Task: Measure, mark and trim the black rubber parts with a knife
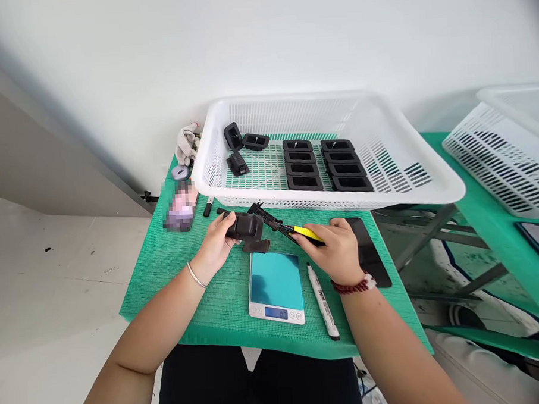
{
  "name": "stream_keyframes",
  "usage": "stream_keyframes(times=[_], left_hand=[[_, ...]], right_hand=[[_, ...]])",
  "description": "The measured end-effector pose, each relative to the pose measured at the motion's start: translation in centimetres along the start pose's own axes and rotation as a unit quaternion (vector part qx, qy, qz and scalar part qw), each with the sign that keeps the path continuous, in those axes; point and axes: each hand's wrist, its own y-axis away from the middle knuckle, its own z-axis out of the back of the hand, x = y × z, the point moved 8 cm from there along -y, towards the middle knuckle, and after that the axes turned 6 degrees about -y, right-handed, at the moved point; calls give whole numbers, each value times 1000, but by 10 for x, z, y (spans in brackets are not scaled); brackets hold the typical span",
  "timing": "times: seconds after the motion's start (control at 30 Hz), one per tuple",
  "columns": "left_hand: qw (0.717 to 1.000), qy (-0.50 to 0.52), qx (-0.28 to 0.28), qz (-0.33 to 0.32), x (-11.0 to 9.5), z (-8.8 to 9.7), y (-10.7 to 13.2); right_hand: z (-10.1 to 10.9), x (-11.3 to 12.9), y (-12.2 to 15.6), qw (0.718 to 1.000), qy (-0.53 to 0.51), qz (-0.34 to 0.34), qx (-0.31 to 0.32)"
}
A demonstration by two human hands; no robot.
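My left hand (215,243) is closed around a small black plastic part (245,225), holding it just above the green mat. My right hand (336,247) grips a black caliper with a yellow display body (307,232); its jaws (265,215) reach left to the part. Directly below both hands sits a small digital scale (276,288) with a teal platform. A white marker pen (322,301) lies to the right of the scale, by my right wrist.
A white slotted basket (429,180) at the back holds several black parts, most in two neat rows. A dark phone (370,254) lies right of my hand. A glove (185,143), a blurred pink object (179,209) and a second basket (503,150) sit at the sides.
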Motion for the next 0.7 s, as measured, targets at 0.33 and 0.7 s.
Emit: stream_keyframes(times=[0.33,0.7], left_hand=[[1000,11,-16,0,1,4,-1],[999,29,-14,6,2,3,-2]], right_hand=[[-7,3,1,999,-25,12,32],[-11,10,3,997,-42,27,56]])
